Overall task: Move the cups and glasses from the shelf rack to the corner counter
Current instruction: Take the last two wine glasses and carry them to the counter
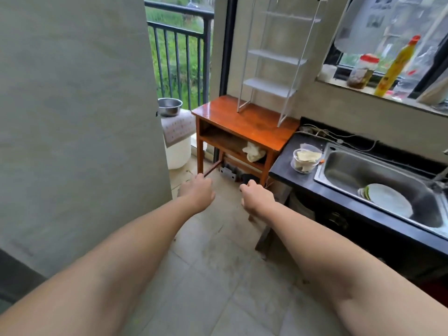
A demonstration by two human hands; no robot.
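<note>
A white wire shelf rack (274,59) stands on a reddish wooden table (244,124) in the corner by the balcony door. I see no cups or glasses on its shelves. My left hand (197,194) and my right hand (257,197) are stretched out over the tiled floor, short of the table. Both have their fingers curled in, and neither holds anything.
A black counter (286,166) with a steel sink (378,180) holding a white plate (388,198) runs along the right. A clear plastic container (306,160) sits beside the sink. Bottles stand on the window sill (363,88). A grey wall (72,117) is on the left, with a steel bowl (169,106) behind it.
</note>
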